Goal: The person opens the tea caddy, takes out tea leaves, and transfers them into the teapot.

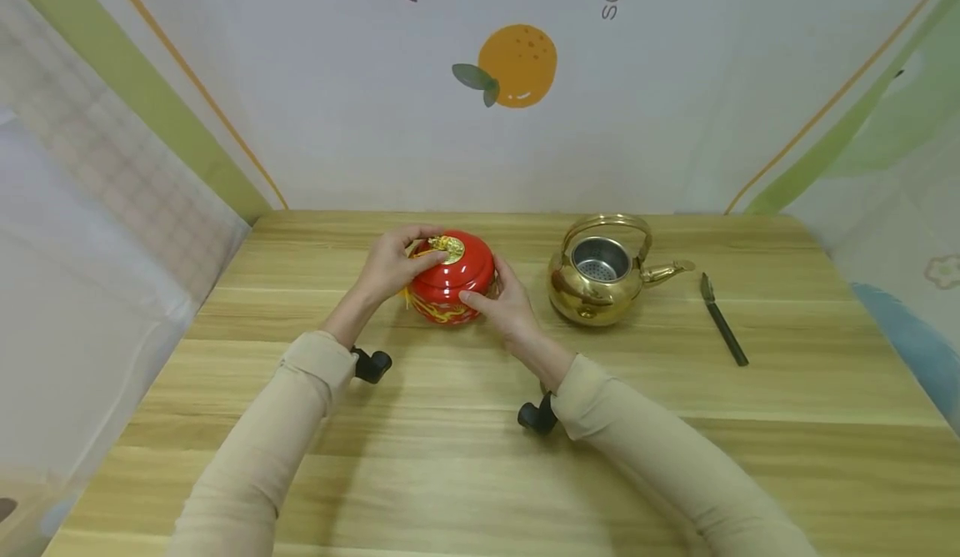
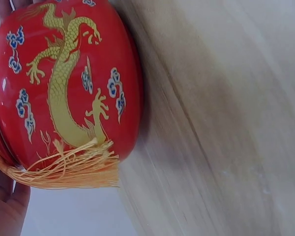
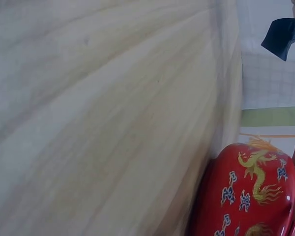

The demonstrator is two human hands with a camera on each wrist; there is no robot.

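A lidded red jar point(image 1: 444, 311) with gold dragons and blue clouds stands on the table left of the middle. On its lid point(image 1: 474, 255) is a gold ornament, and a yellow-orange tassel point(image 2: 83, 169) hangs down its side. My left hand point(image 1: 393, 263) grips the lid from the left, thumb and fingers about the ornament. From the right, my right hand point(image 1: 508, 305) holds the jar, its thumb on the front near the lid's rim. The far fingertips of the right hand are hidden behind the jar.
Right of the jar stands a gold teapot point(image 1: 585, 300) with its handle up and a perforated metal strainer point(image 1: 602, 263) in its opening. Beyond its spout lies a small dark-handled knife point(image 1: 726, 332). A printed cloth point(image 1: 360, 107) hangs behind the wooden table point(image 1: 450, 474).
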